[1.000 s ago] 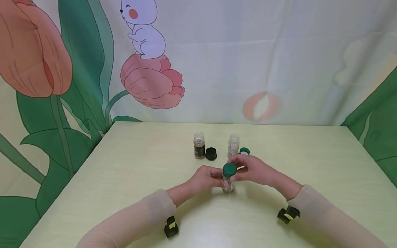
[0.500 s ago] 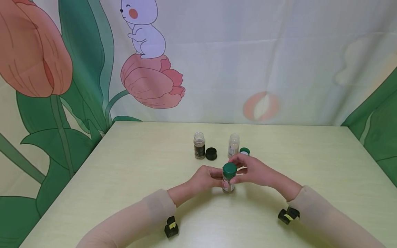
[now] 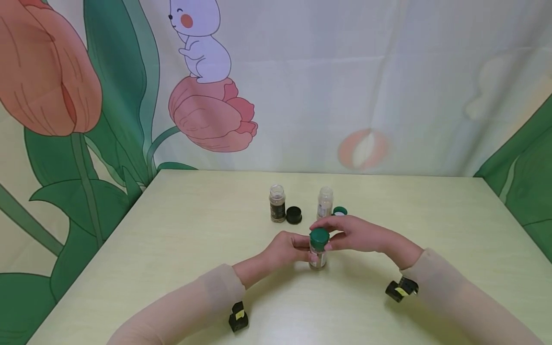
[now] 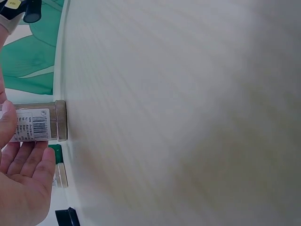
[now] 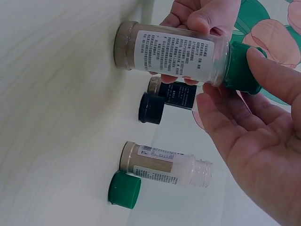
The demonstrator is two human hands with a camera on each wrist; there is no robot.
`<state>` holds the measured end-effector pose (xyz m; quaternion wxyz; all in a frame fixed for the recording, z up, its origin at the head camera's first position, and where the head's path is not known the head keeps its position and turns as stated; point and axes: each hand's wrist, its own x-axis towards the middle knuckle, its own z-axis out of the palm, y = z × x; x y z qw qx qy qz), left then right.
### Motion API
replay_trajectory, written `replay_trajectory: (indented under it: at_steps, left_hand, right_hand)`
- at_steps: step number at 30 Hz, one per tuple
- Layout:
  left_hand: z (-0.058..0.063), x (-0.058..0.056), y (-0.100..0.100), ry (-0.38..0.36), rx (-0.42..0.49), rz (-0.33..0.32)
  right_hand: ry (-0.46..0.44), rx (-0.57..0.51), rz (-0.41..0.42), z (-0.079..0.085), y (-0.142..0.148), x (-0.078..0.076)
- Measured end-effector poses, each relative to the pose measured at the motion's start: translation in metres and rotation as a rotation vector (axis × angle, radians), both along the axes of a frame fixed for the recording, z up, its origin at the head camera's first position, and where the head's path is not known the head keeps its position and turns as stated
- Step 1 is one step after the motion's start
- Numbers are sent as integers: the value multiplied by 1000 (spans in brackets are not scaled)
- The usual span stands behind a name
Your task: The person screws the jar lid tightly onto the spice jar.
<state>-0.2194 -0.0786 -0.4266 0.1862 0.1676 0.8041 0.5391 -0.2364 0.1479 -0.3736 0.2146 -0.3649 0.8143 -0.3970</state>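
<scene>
One label-wrapped spice jar stands upright between the left hand and the right hand, its base on or just above the table; I cannot tell which. If the left grip were loose, the whole jar could spin along with its green cap; an off-centre push from the right could tilt it. An uncapped clear jar stands just beyond the right hand, so a stray knuckle might tip it and spill its contents. The left thumb and fingers are closed round the jar's body from opposite sides, below the cap. The right hand curls about the cap, thumb against one side and fingers around the other; how firmly they press does not show.
</scene>
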Motion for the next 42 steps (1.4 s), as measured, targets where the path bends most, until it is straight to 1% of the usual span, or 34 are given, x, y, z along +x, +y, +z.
replay_trajectory:
  at_steps: [6, 18, 23, 30, 37, 42]
  left_hand:
    - [-1, 1, 0, 4, 2, 1]
    - [0, 1, 0, 13, -4, -1]
    - [0, 1, 0, 11, 8, -3]
    - [0, 1, -1, 7, 7, -9]
    - [1, 1, 0, -3, 10, -9]
    - [2, 1, 0, 3, 9, -11]
  right_hand:
    - [-6, 3, -29, 1, -3, 2]
    - [8, -28, -57, -5, -3, 3]
    - [29, -25, -93, -8, -5, 5]
    - [61, -34, -152, -7, -8, 12]
    - [48, -33, -209, -11, -8, 14]
    - [56, -32, -232, -12, -9, 14]
